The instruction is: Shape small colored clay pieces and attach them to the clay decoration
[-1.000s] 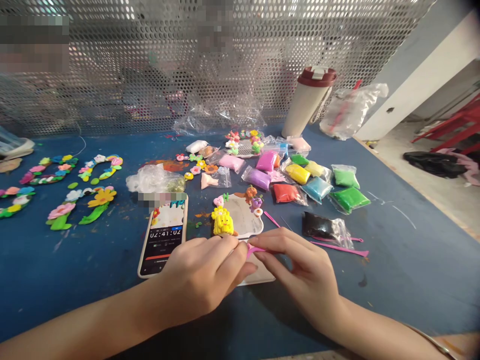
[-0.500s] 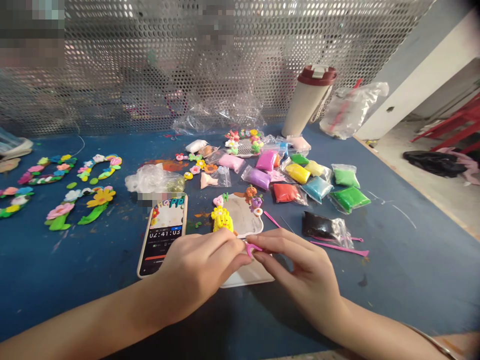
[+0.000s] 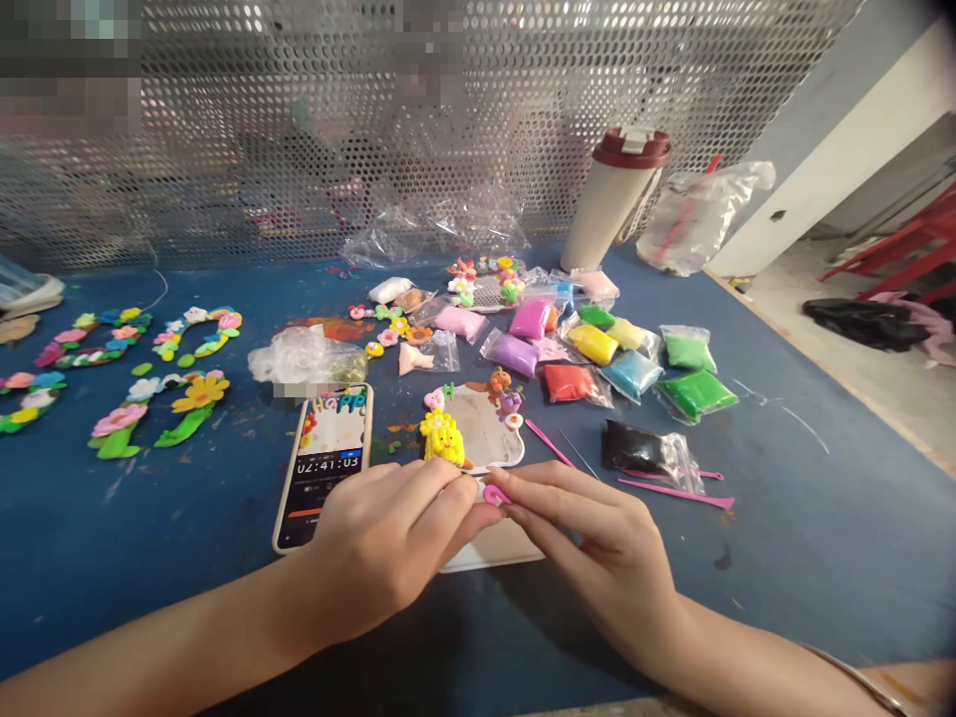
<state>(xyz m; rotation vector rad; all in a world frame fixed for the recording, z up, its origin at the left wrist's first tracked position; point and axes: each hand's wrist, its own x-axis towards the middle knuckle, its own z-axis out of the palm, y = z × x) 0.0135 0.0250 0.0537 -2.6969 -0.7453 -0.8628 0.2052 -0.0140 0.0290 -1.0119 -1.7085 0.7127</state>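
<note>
My left hand [image 3: 407, 533] is closed, its fingertips on a small white piece [image 3: 481, 488], probably clay, mostly covered by the fingers. Against that piece lies a curled pink clay strip [image 3: 494, 494], pinched between the thumb and fingers of my right hand [image 3: 608, 548]. Both hands are held close together above a white-framed mirror stand [image 3: 493, 550]. Just beyond them, its upper panel [image 3: 489, 428] carries a yellow clay figure [image 3: 442, 438] at the left and small orange, purple and white clay pieces at the right.
A phone [image 3: 329, 468] lies beside my left hand. Right of the stand are pink modelling tools [image 3: 676, 493] and a bag of black clay [image 3: 649, 453]. Several bags of coloured clay [image 3: 572, 383], a tumbler [image 3: 616, 199] and flower-decorated clay shapes [image 3: 160, 413] lie farther off.
The pink strip has gone from an open, forked bend to a tighter curl against the white piece. Both hands stay nearly in place.
</note>
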